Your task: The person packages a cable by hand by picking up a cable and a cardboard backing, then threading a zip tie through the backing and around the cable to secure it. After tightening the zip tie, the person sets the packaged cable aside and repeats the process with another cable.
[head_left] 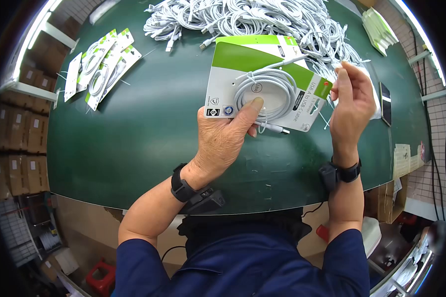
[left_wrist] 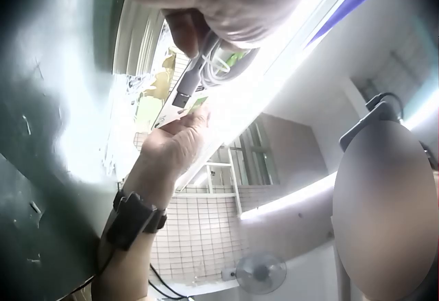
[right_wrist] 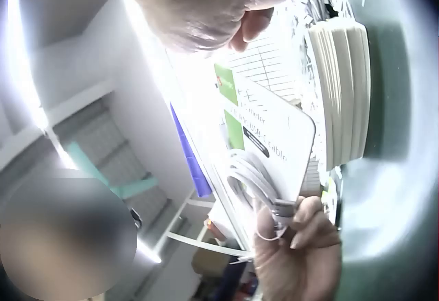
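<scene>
The left hand [head_left: 223,138] grips a green and white card [head_left: 302,106] with a coiled white cable [head_left: 287,91] on it, thumb on the coil. In the right wrist view, the left hand [right_wrist: 302,253] holds the card [right_wrist: 288,129] by the end near the cable's plug [right_wrist: 282,208]. The right hand [head_left: 352,109] is raised beside the card's right corner, fingers bent; whether they pinch anything is unclear. The left wrist view shows the right hand [left_wrist: 171,150] close to the card's far end. Another green-edged card [head_left: 257,40] lies behind the held one.
A large heap of white cables [head_left: 252,17] covers the table's far side. Carded cables [head_left: 101,69] lie at the left. A stack of cards [right_wrist: 343,88] stands beneath the right hand, a phone [head_left: 385,104] beside it. More green-and-white cards [head_left: 379,30] sit at the far right.
</scene>
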`<action>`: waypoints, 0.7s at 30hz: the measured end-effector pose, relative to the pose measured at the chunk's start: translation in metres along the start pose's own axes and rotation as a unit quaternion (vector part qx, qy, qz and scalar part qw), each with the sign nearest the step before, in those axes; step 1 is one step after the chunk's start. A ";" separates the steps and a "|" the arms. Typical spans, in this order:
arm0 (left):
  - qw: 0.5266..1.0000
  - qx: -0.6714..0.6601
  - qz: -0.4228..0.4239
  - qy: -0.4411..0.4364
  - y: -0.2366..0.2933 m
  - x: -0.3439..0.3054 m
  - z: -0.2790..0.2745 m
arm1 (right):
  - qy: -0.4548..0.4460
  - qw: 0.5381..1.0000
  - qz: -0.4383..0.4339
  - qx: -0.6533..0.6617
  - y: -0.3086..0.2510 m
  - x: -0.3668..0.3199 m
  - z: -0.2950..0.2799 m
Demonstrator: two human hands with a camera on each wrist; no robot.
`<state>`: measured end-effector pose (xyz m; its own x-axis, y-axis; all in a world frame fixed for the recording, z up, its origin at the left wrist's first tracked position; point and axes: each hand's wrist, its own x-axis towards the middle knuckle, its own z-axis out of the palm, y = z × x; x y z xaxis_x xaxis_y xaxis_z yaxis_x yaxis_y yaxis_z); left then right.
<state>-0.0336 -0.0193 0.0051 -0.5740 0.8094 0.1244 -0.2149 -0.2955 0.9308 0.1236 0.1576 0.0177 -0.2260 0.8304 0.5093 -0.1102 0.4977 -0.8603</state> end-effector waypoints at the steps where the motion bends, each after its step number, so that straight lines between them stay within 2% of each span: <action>1: 1.000 -0.001 0.002 -0.005 0.001 0.000 0.001 | -0.016 0.995 0.065 0.070 0.006 0.003 0.000; 4: 1.000 -0.010 -0.001 -0.009 0.002 -0.004 0.004 | -0.082 0.927 0.257 0.261 0.025 0.001 0.004; 8: 0.999 -0.009 -0.004 -0.031 0.002 -0.006 0.004 | -0.219 0.810 0.461 0.289 0.004 -0.034 -0.002; 11: 0.999 -0.012 -0.013 -0.043 0.000 -0.009 0.005 | -0.292 0.793 0.457 0.276 -0.003 -0.041 -0.002; 15: 0.998 -0.014 -0.016 -0.060 -0.002 -0.010 0.004 | -0.345 0.817 0.390 0.249 -0.004 -0.038 0.002; 21: 0.997 -0.016 -0.025 -0.072 -0.003 -0.009 0.001 | -0.377 0.836 0.333 0.219 0.001 -0.033 0.007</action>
<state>-0.0264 -0.0251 0.0012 -0.4426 0.8874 0.1286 -0.2665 -0.2671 0.9261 0.1244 0.1294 -0.0002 -0.9061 0.4110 -0.1006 -0.0246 -0.2884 -0.9572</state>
